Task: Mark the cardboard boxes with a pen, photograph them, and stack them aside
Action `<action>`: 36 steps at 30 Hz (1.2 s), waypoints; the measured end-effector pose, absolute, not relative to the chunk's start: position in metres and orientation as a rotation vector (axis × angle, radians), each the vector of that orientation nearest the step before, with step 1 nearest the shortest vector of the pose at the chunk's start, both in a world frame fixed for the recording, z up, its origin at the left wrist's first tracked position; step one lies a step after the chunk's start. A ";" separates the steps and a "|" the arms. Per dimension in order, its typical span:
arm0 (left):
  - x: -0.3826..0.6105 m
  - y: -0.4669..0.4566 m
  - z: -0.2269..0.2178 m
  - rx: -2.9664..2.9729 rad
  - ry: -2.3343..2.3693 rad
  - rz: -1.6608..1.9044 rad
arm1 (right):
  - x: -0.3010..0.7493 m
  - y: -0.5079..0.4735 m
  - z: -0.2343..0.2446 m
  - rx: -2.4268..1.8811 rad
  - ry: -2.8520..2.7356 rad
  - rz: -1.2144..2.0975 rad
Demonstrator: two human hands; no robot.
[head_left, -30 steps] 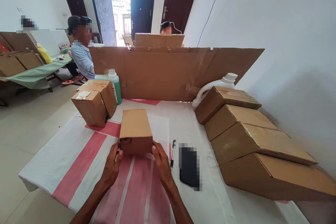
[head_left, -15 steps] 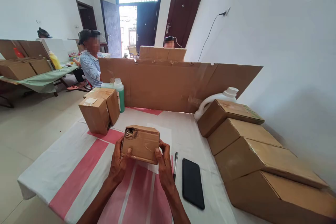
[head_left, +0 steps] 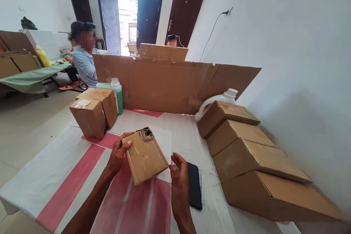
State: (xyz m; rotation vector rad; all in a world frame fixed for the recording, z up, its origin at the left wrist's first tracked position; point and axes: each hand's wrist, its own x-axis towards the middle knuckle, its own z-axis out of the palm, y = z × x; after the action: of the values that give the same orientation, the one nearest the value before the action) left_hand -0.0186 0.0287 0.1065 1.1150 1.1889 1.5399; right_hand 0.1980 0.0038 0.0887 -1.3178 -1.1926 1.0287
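Note:
A small cardboard box (head_left: 145, 157) is tilted above the table, with a torn dark hole near its top corner. My left hand (head_left: 120, 151) grips its upper left side, thumb on the front face and the fingers behind it. Just right of the box's lower right corner is my right hand (head_left: 178, 175), its fingers apart and holding nothing. Behind that hand lies a black phone (head_left: 194, 186), partly covered by it. A white sheet of paper (head_left: 164, 140) lies beneath the box on the striped cloth.
Cardboard boxes (head_left: 233, 161) are stacked along the right, beside a white jug (head_left: 216, 100). At the left stand more boxes (head_left: 89, 117) and a green bottle (head_left: 118, 97). A cardboard panel (head_left: 164, 84) spans the back. A person (head_left: 83, 58) sits beyond it.
The box has turned clockwise, its holed corner swinging from upper left to upper right. My right hand has let go of it and opened. The view has shifted slightly right.

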 end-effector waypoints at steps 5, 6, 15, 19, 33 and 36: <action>-0.002 0.023 0.131 1.262 1.184 1.423 | 0.190 0.009 0.121 -1.198 -1.360 1.145; 0.002 0.022 0.138 1.283 1.205 1.416 | 0.188 0.004 0.123 -1.207 -1.364 1.122; 0.029 0.022 0.175 1.680 1.398 1.245 | 0.177 -0.037 0.107 -1.266 -1.273 0.911; 0.020 0.015 0.169 1.688 1.461 1.209 | 0.176 -0.035 0.109 -1.202 -1.235 1.070; -0.001 0.015 0.158 1.534 1.553 1.177 | 0.224 0.013 0.056 -1.819 -1.504 0.724; 0.004 0.016 0.161 1.592 1.528 1.185 | 0.228 0.038 0.028 -2.014 -1.571 0.727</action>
State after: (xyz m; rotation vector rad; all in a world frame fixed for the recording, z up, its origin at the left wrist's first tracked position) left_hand 0.0037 0.0159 0.1607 1.5921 1.5283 1.1852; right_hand 0.2282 0.0377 0.0283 -2.0139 -1.5707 0.7266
